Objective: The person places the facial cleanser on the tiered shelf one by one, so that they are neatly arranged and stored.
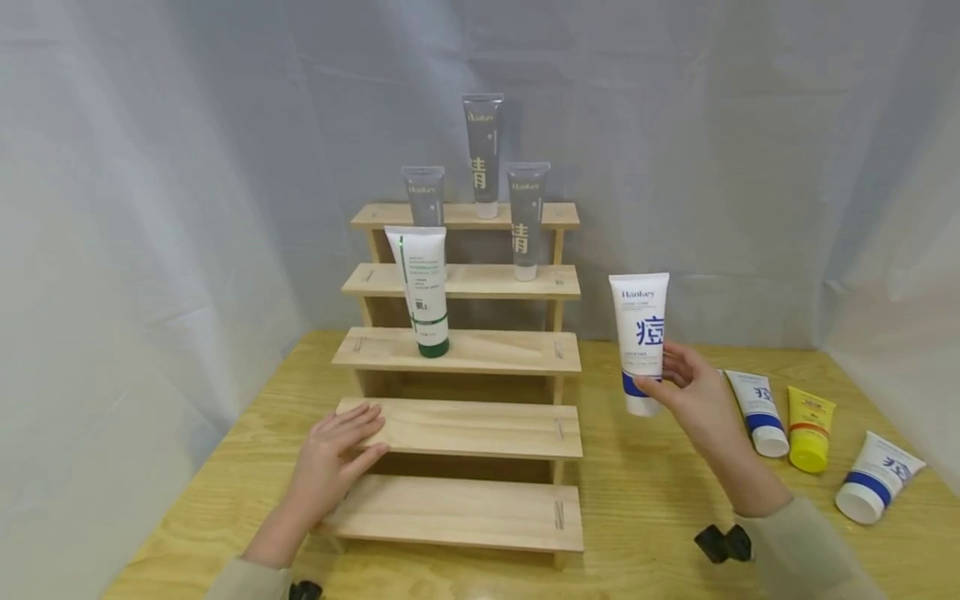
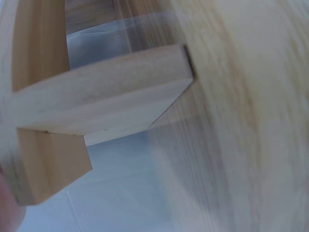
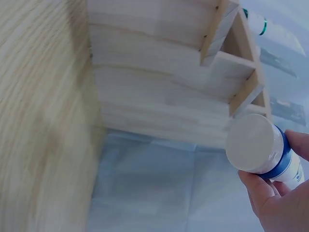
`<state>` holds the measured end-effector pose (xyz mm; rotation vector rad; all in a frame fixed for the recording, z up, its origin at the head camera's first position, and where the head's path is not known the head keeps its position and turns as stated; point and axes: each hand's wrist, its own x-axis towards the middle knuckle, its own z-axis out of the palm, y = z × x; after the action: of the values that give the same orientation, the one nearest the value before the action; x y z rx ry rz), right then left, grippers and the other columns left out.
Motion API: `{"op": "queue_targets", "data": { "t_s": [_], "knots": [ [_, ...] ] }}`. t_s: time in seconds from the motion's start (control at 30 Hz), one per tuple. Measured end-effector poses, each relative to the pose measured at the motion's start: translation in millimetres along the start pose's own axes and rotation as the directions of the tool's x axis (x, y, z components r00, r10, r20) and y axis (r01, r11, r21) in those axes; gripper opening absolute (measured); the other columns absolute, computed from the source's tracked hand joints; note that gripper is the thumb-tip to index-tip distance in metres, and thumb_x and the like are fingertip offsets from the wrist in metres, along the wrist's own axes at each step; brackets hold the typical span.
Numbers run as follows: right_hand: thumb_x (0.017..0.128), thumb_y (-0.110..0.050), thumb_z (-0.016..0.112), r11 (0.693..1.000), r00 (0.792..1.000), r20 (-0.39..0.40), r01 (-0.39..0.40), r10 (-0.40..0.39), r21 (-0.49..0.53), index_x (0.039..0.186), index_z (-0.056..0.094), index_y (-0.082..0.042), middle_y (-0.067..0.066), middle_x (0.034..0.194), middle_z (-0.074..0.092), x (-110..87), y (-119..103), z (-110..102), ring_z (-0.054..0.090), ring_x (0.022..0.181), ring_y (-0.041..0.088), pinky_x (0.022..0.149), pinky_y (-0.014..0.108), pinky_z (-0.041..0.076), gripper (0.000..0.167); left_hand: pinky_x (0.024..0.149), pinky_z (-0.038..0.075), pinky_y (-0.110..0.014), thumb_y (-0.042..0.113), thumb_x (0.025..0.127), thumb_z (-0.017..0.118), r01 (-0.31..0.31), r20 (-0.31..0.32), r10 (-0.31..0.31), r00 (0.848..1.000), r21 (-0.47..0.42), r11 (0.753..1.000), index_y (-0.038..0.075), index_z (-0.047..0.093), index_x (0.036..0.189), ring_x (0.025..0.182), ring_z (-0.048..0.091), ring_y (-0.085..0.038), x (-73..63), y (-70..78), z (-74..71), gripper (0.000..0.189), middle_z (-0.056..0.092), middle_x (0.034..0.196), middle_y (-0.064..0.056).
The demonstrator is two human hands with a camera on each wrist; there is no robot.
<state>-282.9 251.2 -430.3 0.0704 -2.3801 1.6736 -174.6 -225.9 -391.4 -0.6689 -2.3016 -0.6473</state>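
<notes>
White-and-blue tube point(image 1: 640, 333) held in the air to the right of the stepped wooden stand point(image 1: 457, 427)

The tube is nearly upright, cap down, its flat crimped end on top. Dark blue "Hankey" lettering runs above one large blue character, and a blue band circles the body just over the white cap point(image 3: 250, 143), whose face is round and flat. The right hand point(image 1: 701, 400) grips the lower part, thumb across the front. Well apart from it, the left hand point(image 1: 337, 458) rests its fingers on the left end of the second step from the bottom.

The stand has five pale wooden steps. A green-capped white tube point(image 1: 423, 292) is on the middle one; three grey tubes point(image 1: 483, 150) are higher up, one partly hidden. At right, other blue-banded tubes point(image 1: 757, 412) and a yellow tube point(image 1: 810, 429) lie on the bench point(image 1: 637, 508), which has yellowish wood grain. Pale, creased sheeting point(image 1: 697, 167) hangs behind and at both sides.
</notes>
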Motion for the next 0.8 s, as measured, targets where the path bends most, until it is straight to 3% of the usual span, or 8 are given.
{"op": "queue_targets", "data": {
  "t_s": [0.1, 0.17, 0.23, 0.33, 0.5, 0.67, 0.73, 0.8],
  "knots": [
    [0.073, -0.028, 0.073, 0.994, 0.996, -0.006, 0.086, -0.086, 0.066, 0.131, 0.041, -0.022, 0.004, 0.124, 0.051, 10.2, 7, 6, 0.05, 0.109, 0.021, 0.083, 0.031, 0.046, 0.067, 0.087, 0.032, -0.059, 0.02, 0.07, 0.073, 0.001, -0.001, -0.001, 1.0, 0.0, 1.0, 0.0, 0.066, 0.099, 0.103, 0.054, -0.031, 0.4, 0.2, -0.3, 0.036, 0.06, 0.109, -0.012],
    [0.068, -0.032, 0.076, 0.986, 0.986, -0.058, 0.159, -0.156, 0.05, 0.128, 0.043, -0.028, -0.002, 0.118, 0.055, 30.4, 35, 13, 0.053, 0.103, 0.016, 0.078, 0.029, 0.048, 0.069, 0.087, 0.032, -0.059, 0.021, 0.07, 0.073, 0.001, -0.003, -0.001, 1.0, 0.003, 1.0, 0.0, 0.066, 0.099, 0.103, 0.054, -0.031, 0.7, 0.2, -0.2, 0.036, 0.06, 0.109, -0.012],
    [0.068, -0.03, 0.076, 0.97, 0.972, -0.064, 0.231, -0.226, 0.073, 0.128, 0.043, -0.029, -0.003, 0.117, 0.055, 42.8, 48, 19, 0.054, 0.102, 0.015, 0.078, 0.032, 0.049, 0.068, 0.088, 0.032, -0.059, 0.021, 0.07, 0.073, 0.001, -0.004, -0.001, 1.0, 0.004, 1.0, 0.001, 0.066, 0.099, 0.104, 0.054, -0.031, 1.1, 0.0, 0.0, 0.036, 0.06, 0.109, -0.012],
    [0.068, -0.026, 0.076, 0.952, 0.96, -0.064, 0.28, -0.274, 0.125, 0.128, 0.044, -0.028, -0.002, 0.118, 0.055, 54.3, 51, 29, 0.054, 0.102, 0.018, 0.079, 0.037, 0.048, 0.068, 0.088, 0.032, -0.058, 0.021, 0.07, 0.073, 0.0, -0.006, 0.0, 1.0, 0.006, 1.0, 0.001, 0.066, 0.099, 0.104, 0.054, -0.031, 1.4, 0.0, 0.0, 0.036, 0.06, 0.109, -0.012],
    [0.069, -0.016, 0.076, 0.911, 0.943, -0.029, 0.327, -0.331, 0.25, 0.128, 0.044, -0.021, 0.005, 0.119, 0.054, 60.4, 24, 45, 0.053, 0.103, 0.022, 0.077, 0.031, 0.049, 0.068, 0.088, 0.032, -0.058, 0.021, 0.07, 0.073, 0.001, -0.005, -0.001, 1.0, 0.007, 1.0, 0.001, 0.066, 0.099, 0.104, 0.054, -0.03, 1.4, -0.3, -0.1, 0.036, 0.06, 0.109, -0.012],
    [0.069, -0.005, 0.075, 0.894, 0.959, -0.004, 0.267, -0.285, 0.359, 0.128, 0.043, -0.009, 0.014, 0.12, 0.052, 46.0, -35, 61, 0.052, 0.104, 0.027, 0.083, 0.03, 0.046, 0.068, 0.087, 0.032, -0.058, 0.022, 0.07, 0.073, 0.005, -0.004, -0.005, 1.0, 0.005, 1.0, 0.001, 0.066, 0.099, 0.103, 0.054, -0.03, 0.9, -1.0, 0.1, 0.036, 0.06, 0.109, -0.011],
    [0.068, -0.006, 0.076, 0.886, 0.953, -0.018, 0.287, -0.302, 0.364, 0.128, 0.044, -0.009, 0.013, 0.119, 0.053, 53.2, -37, 70, 0.052, 0.104, 0.026, 0.084, 0.029, 0.046, 0.069, 0.088, 0.032, -0.058, 0.022, 0.07, 0.073, 0.004, -0.003, -0.004, 1.0, 0.006, 1.0, 0.001, 0.066, 0.099, 0.103, 0.054, -0.03, 0.6, -1.2, 0.3, 0.036, 0.06, 0.109, -0.011],
    [0.066, -0.009, 0.078, 0.873, 0.939, -0.036, 0.333, -0.343, 0.355, 0.127, 0.045, -0.012, 0.011, 0.119, 0.054, 71.0, -21, 81, 0.053, 0.102, 0.025, 0.082, 0.029, 0.046, 0.069, 0.088, 0.032, -0.058, 0.023, 0.07, 0.072, 0.004, -0.002, -0.004, 1.0, 0.008, 1.0, 0.001, 0.066, 0.099, 0.104, 0.054, -0.03, 0.3, -1.3, 0.6, 0.036, 0.06, 0.11, -0.011]
  ]
}}
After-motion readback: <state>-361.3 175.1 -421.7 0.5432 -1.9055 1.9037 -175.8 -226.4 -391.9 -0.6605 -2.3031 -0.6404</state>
